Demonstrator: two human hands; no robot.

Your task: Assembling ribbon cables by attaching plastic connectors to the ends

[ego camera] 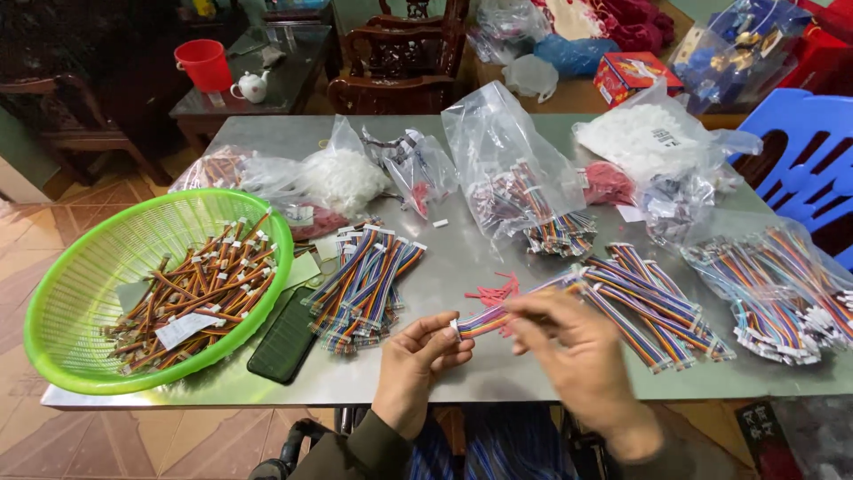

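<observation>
My left hand (419, 359) pinches the white connector end of a rainbow ribbon cable (494, 317) just above the metal table (462, 258). My right hand (569, 347) grips the same cable further along, a little to the right, its fingers blurred. A pile of the same rainbow cables (366, 286) lies to the left of my hands. Another pile of rainbow cables (657, 307) lies to the right. Small red ties (494, 291) lie on the table just beyond the held cable.
A green plastic basket (80, 267) with brown-orange cables sits at the left edge, a dark phone (284, 340) beside it. Several clear bags of parts (511, 169) stand at the back, more cables in a bag (782, 284) at right. Blue chair (813, 160) far right.
</observation>
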